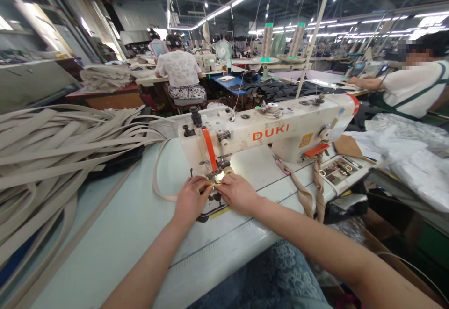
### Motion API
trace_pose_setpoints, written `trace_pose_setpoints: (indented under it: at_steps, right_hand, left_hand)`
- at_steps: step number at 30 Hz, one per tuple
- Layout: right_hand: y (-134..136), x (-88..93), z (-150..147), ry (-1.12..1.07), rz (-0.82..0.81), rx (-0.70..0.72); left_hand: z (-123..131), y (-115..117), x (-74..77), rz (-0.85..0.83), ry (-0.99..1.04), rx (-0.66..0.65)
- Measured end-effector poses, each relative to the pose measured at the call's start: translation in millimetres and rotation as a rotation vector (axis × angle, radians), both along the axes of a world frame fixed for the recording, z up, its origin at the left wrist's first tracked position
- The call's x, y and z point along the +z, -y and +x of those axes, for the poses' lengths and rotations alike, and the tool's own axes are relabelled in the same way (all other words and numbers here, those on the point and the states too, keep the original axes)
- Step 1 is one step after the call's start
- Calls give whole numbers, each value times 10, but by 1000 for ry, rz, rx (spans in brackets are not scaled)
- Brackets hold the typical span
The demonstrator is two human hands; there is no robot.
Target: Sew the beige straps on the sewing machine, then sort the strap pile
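Both my hands rest at the needle of a white DUKI sewing machine (pixel 266 133). My left hand (pixel 191 199) is curled, its fingertips pinching a beige strap (pixel 158 190) just left of the presser foot (pixel 218 176). My right hand (pixel 238 192) lies beside it, fingers pressed down on the same strap under the lit needle area. The strap loops out to the left across the pale worktable (pixel 119 225). What lies directly under the fingertips is hidden.
A big heap of beige straps (pixel 52 154) fills the table's left side. Straps (pixel 310 192) hang off the right edge by a small tray of metal parts (pixel 338 171). Thread cones (pixel 268 40) stand behind. Other people sit sewing at the back (pixel 178 68) and right (pixel 414 87).
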State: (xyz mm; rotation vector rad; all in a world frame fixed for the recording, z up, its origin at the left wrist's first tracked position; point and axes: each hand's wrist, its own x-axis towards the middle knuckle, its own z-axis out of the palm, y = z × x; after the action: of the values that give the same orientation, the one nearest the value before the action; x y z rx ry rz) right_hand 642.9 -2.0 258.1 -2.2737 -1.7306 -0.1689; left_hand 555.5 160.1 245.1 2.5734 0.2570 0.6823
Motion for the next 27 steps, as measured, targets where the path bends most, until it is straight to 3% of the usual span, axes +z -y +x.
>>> trace_pose_setpoints:
  at_steps: [27]
  right_hand:
    - [5, 20, 4, -7, 14, 0]
  left_hand:
    - [43, -62, -14, 84, 23, -20]
